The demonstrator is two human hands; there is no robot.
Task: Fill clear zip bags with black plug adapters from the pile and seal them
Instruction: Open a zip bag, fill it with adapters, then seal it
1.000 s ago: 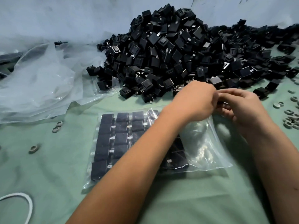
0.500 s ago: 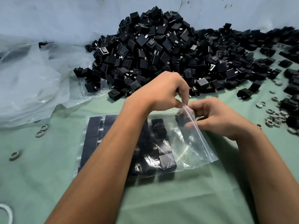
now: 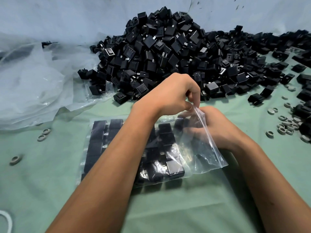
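A clear zip bag (image 3: 198, 158) lies on the green cloth, filled with rows of black plug adapters (image 3: 101, 148). My left hand (image 3: 173, 93) pinches the bag's top corner and lifts its open mouth. My right hand (image 3: 217, 128) reaches into the mouth, its fingers inside the plastic among the adapters; whether it holds one is hidden. A big pile of black plug adapters (image 3: 176, 52) rises just behind both hands.
Crumpled clear plastic sheeting (image 3: 32, 84) covers the left side. Small grey rings (image 3: 286, 125) lie scattered at right, with a few more rings (image 3: 42, 134) at left. Loose adapters (image 3: 255, 98) lie right of the pile. A white loop (image 3: 6, 221) sits at the bottom left corner.
My left hand has lifted the bag's top corner, opening the mouth. My right hand went from the top edge into the bag. The view shifted slightly.
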